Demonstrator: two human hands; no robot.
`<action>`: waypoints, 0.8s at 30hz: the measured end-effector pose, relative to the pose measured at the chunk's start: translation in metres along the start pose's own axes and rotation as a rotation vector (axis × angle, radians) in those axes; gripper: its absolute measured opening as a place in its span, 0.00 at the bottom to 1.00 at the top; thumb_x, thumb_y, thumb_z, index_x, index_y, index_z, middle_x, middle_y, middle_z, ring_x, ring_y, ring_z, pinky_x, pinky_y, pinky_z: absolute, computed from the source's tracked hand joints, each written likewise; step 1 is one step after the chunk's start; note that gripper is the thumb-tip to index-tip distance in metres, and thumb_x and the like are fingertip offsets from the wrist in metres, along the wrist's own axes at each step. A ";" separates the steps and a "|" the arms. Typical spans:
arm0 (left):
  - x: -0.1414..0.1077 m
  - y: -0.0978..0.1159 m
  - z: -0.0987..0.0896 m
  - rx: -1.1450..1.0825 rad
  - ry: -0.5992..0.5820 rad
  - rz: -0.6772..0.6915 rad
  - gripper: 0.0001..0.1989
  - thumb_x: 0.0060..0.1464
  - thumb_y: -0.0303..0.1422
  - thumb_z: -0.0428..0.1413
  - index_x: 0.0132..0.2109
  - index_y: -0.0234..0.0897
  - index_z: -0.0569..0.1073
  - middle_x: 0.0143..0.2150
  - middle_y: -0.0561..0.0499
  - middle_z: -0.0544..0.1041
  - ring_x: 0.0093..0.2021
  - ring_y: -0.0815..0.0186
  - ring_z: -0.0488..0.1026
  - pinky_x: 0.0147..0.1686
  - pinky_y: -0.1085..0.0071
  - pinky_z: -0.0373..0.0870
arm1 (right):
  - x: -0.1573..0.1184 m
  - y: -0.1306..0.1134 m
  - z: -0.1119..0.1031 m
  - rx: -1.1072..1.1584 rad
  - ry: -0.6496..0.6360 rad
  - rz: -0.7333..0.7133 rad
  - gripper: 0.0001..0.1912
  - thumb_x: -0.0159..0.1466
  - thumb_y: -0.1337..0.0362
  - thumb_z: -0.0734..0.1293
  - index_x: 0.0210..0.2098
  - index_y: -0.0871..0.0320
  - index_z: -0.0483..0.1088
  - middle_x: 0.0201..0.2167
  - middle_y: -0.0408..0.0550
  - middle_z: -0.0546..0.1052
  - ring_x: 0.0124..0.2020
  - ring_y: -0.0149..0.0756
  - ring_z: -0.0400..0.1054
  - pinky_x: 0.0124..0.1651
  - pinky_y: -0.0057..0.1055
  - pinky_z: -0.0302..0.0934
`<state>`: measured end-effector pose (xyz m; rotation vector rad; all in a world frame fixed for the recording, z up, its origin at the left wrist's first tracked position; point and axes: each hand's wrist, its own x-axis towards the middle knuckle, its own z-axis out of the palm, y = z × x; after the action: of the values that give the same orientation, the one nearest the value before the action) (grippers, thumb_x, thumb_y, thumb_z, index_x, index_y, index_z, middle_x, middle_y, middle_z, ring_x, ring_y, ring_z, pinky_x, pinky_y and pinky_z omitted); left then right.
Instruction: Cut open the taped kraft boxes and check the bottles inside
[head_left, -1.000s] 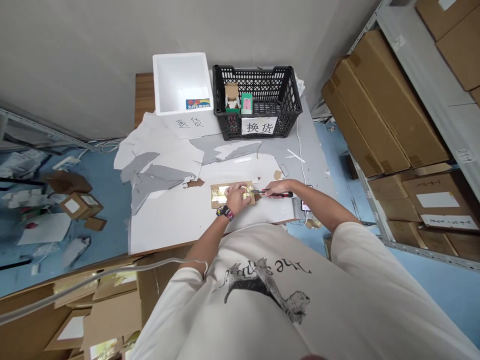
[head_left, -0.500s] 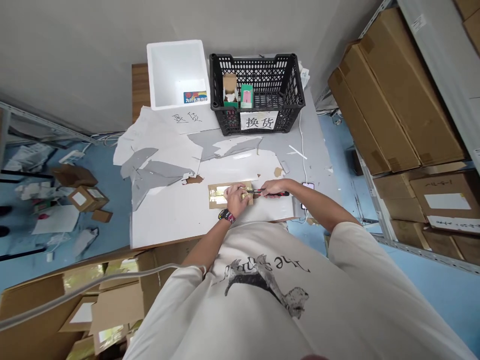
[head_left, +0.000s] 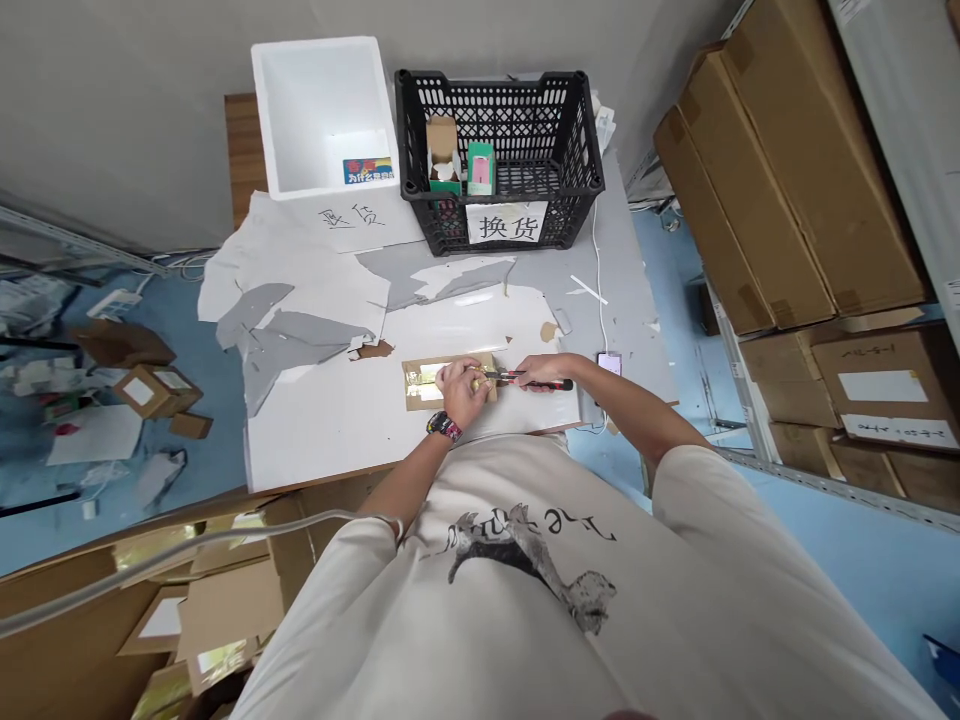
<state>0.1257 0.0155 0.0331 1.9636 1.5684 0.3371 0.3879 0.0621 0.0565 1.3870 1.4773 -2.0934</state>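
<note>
Here your left hand (head_left: 461,392) presses its fingers on the light, stiff cardboard piece (head_left: 412,396), good hold near the middle; your right hand (head_left: 541,372) closes its fingers around the utility knife (head_left: 551,384)

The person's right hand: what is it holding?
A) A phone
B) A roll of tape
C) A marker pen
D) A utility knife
D. The right hand is closed around a red-and-black utility knife, its front end reaching toward the cardboard piece under the left hand.
</note>
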 end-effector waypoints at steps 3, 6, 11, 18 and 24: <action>0.000 -0.003 0.005 -0.053 0.068 0.022 0.06 0.63 0.39 0.62 0.39 0.44 0.80 0.62 0.45 0.82 0.65 0.47 0.74 0.75 0.43 0.52 | -0.004 0.003 -0.003 0.000 -0.030 -0.004 0.20 0.73 0.47 0.74 0.37 0.56 0.70 0.20 0.37 0.70 0.19 0.30 0.63 0.24 0.26 0.58; 0.000 -0.006 0.007 -0.087 0.090 0.052 0.06 0.63 0.38 0.63 0.38 0.44 0.78 0.62 0.46 0.83 0.66 0.46 0.75 0.75 0.43 0.50 | -0.003 -0.002 -0.006 -0.026 -0.055 0.005 0.20 0.72 0.47 0.76 0.37 0.56 0.71 0.21 0.38 0.71 0.20 0.30 0.63 0.25 0.26 0.58; 0.002 -0.008 0.006 -0.137 0.089 0.083 0.05 0.62 0.38 0.63 0.37 0.44 0.77 0.62 0.47 0.84 0.72 0.44 0.71 0.76 0.41 0.48 | -0.005 -0.011 -0.007 -0.160 -0.016 0.022 0.17 0.75 0.50 0.72 0.37 0.55 0.71 0.21 0.38 0.71 0.20 0.30 0.64 0.25 0.27 0.57; 0.001 -0.008 0.008 -0.184 0.094 0.071 0.05 0.61 0.37 0.64 0.37 0.44 0.78 0.61 0.47 0.84 0.73 0.43 0.71 0.76 0.40 0.48 | -0.011 -0.007 -0.012 -0.154 -0.076 0.019 0.18 0.75 0.48 0.72 0.38 0.55 0.70 0.21 0.38 0.71 0.20 0.31 0.64 0.26 0.27 0.57; -0.002 -0.011 0.009 -0.172 0.096 0.079 0.05 0.62 0.38 0.64 0.37 0.45 0.79 0.61 0.47 0.84 0.74 0.42 0.69 0.76 0.39 0.48 | -0.002 -0.016 -0.008 -0.121 -0.087 0.007 0.17 0.75 0.50 0.72 0.37 0.55 0.70 0.20 0.37 0.70 0.20 0.30 0.63 0.25 0.26 0.56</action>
<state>0.1215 0.0127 0.0196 1.9032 1.4704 0.5867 0.3833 0.0754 0.0678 1.2405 1.5338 -1.9976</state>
